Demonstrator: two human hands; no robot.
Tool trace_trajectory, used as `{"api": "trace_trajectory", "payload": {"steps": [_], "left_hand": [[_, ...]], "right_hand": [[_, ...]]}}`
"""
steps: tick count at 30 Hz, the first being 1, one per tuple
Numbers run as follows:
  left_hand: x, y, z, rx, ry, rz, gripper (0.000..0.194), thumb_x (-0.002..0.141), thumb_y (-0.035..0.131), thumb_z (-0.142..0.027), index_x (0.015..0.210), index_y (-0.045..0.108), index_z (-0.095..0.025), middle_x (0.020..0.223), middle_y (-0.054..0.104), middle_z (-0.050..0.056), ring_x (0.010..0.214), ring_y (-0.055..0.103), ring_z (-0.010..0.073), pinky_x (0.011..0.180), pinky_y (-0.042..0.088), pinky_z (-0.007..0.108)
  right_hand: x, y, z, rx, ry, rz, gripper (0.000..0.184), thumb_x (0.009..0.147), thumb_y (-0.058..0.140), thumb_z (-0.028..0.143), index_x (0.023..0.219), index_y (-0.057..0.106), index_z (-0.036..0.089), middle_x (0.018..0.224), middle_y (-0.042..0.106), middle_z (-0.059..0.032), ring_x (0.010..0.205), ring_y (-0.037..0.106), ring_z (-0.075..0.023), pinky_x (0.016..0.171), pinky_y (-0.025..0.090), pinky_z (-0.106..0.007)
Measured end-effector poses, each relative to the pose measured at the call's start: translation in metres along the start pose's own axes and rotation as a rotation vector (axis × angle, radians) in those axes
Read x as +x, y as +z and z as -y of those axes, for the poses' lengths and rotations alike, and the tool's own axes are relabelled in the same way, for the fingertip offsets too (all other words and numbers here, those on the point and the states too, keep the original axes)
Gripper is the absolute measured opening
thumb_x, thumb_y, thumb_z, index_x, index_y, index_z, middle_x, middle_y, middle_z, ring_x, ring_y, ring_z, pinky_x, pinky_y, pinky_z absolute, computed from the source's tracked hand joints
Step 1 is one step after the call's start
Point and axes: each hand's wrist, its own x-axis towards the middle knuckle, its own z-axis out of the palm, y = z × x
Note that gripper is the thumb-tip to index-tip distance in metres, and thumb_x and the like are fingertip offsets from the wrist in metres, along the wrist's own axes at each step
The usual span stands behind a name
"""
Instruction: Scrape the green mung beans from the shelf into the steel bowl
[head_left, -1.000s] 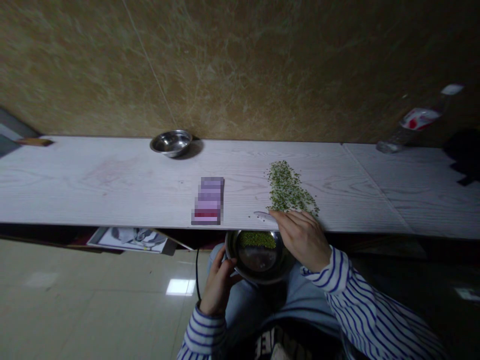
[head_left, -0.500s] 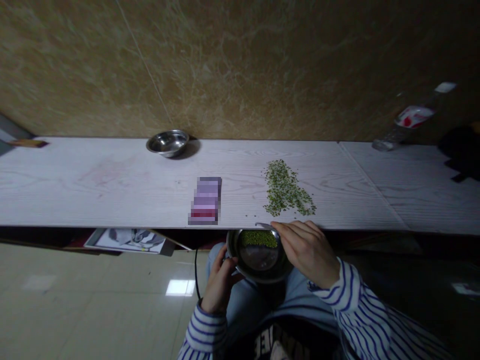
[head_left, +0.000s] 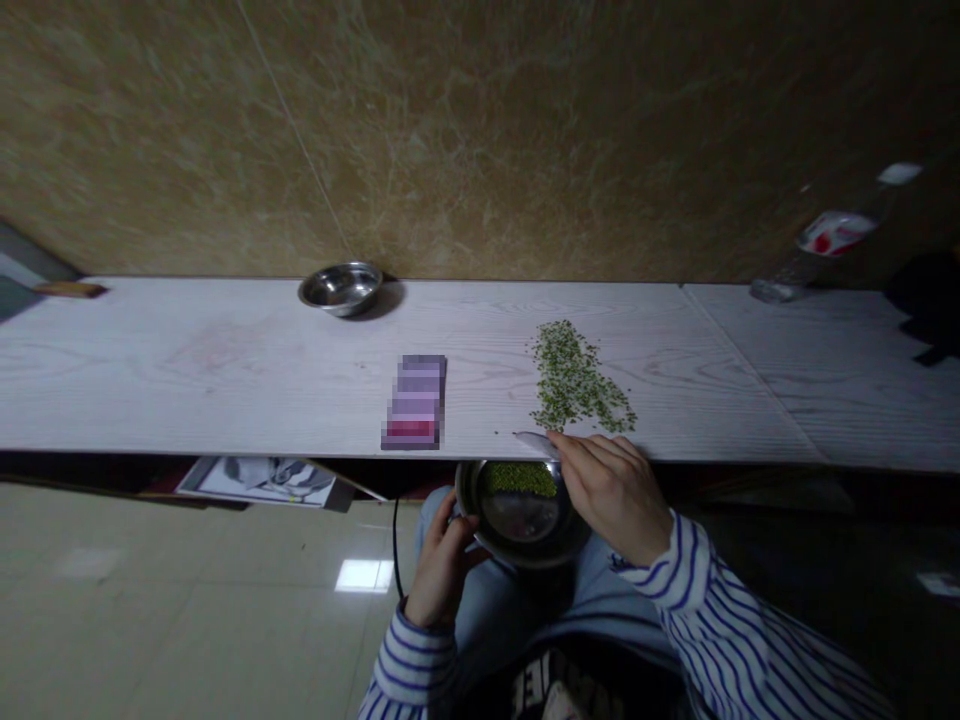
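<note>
Below the table's front edge, my left hand (head_left: 441,560) grips the left rim of a metal bowl (head_left: 517,557), its thumb over the rim. Small green grains, like mung beans (head_left: 523,478), are gathered along the far side inside the bowl. My right hand (head_left: 611,490) is closed on a thin, silvery, pointed utensil (head_left: 534,441) at the table's front edge, above the bowl's far rim. Its exact kind is unclear, and the fingers hide its near end. Beyond that hand, more green grains (head_left: 574,380) lie scattered on the white wood-grain table (head_left: 697,400).
A small steel bowl (head_left: 341,290) stands near the wall. A blurred-out purple phone-like rectangle (head_left: 416,400) lies left of the grains. At the back right are a plastic bottle (head_left: 832,235) and a dark object (head_left: 926,300). An open drawer (head_left: 259,482) juts out below the table.
My right hand has raised the silvery utensil slightly, from the table's edge to just over the tabletop. My left hand and the bowl stay nearly still. The whole view has shifted slightly.
</note>
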Motion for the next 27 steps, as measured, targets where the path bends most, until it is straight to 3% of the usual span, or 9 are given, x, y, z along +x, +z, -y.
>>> {"api": "trace_trajectory", "payload": {"steps": [6,14,20,27], "left_hand": [[-0.001,0.001,-0.001,0.011,0.000,0.003,0.064,0.066,0.073,-0.030,0.128,0.058,-0.022,0.096,0.068,0.005,0.085,0.064,0.0203,0.072,0.054,0.034],[-0.006,0.001,-0.009,0.019,0.022,-0.045,0.064,0.064,0.073,-0.031,0.126,0.061,-0.021,0.094,0.068,0.005,0.083,0.063,0.0205,0.071,0.052,0.033],[-0.007,-0.008,-0.010,0.000,0.053,-0.061,0.070,0.064,0.073,-0.032,0.132,0.058,-0.021,0.102,0.069,0.008,0.085,0.063,0.0215,0.070,0.052,0.033],[-0.003,-0.013,-0.005,-0.002,0.056,-0.037,0.070,0.067,0.071,-0.032,0.134,0.057,-0.023,0.116,0.068,0.009,0.085,0.064,0.0212,0.067,0.051,0.031]], "right_hand": [[0.000,0.004,-0.006,-0.021,0.054,-0.008,0.028,0.096,0.047,0.014,0.116,0.067,0.014,0.090,0.076,-0.0059,0.081,0.068,-0.0189,0.075,0.040,-0.033],[0.021,0.014,0.007,0.026,0.033,0.034,0.029,0.094,0.049,0.011,0.117,0.066,0.017,0.091,0.077,-0.0054,0.082,0.066,-0.0194,0.075,0.038,-0.034],[0.027,0.014,0.017,0.138,-0.098,0.110,0.030,0.093,0.051,0.007,0.117,0.066,0.019,0.101,0.077,-0.0050,0.090,0.066,-0.0191,0.078,0.037,-0.036],[0.006,0.001,0.012,0.286,-0.201,0.091,0.028,0.094,0.053,0.008,0.117,0.065,0.018,0.104,0.076,-0.0045,0.092,0.067,-0.0174,0.080,0.041,-0.034]]}}
